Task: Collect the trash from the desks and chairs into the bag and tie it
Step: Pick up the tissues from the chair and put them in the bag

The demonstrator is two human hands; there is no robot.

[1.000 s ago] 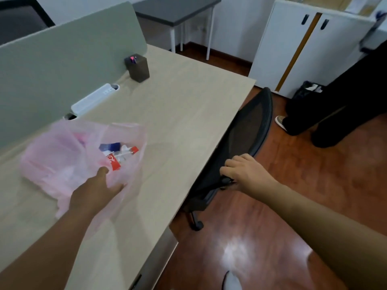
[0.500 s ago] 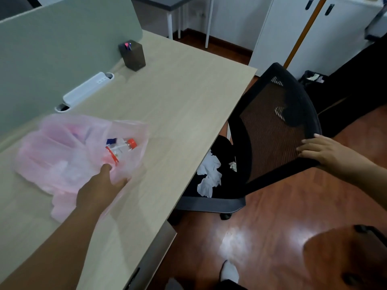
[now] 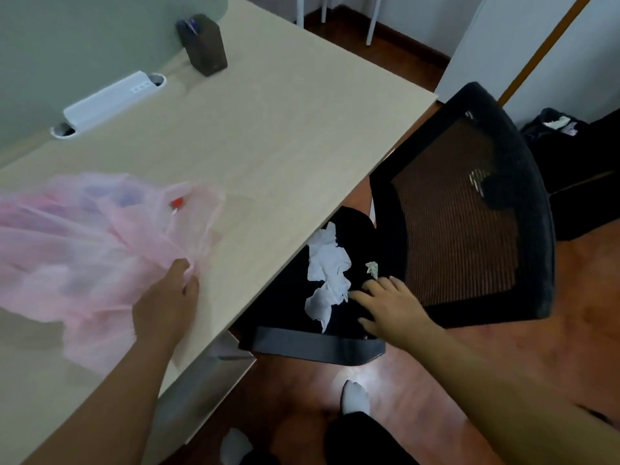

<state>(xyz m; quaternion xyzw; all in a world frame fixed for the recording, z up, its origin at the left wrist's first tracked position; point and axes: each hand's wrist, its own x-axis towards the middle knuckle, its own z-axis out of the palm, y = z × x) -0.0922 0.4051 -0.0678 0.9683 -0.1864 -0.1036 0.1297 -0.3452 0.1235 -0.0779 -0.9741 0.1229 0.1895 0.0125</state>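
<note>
A pink see-through trash bag (image 3: 77, 250) lies on the light wooden desk (image 3: 275, 129), with a red-capped bottle (image 3: 176, 203) showing inside. My left hand (image 3: 167, 303) pinches the bag's near edge. Crumpled white tissue (image 3: 327, 276) and a small paper scrap (image 3: 371, 268) lie on the black seat of the office chair (image 3: 469, 213), which is pulled out from the desk. My right hand (image 3: 389, 303) hovers over the seat with fingers spread, its fingertips at the tissue's right edge, holding nothing.
A dark pen holder (image 3: 203, 45) and a white power strip (image 3: 107, 100) sit by the green divider (image 3: 67, 41). A white cabinet (image 3: 536, 45) stands at the back right, with a dark bag (image 3: 553, 129) on the floor. My socked feet (image 3: 354, 397) are below.
The chair was pulled out and swung round, exposing tissue on its seat. My right hand left the backrest and came down over the seat. My left hand shifted along the bag's edge.
</note>
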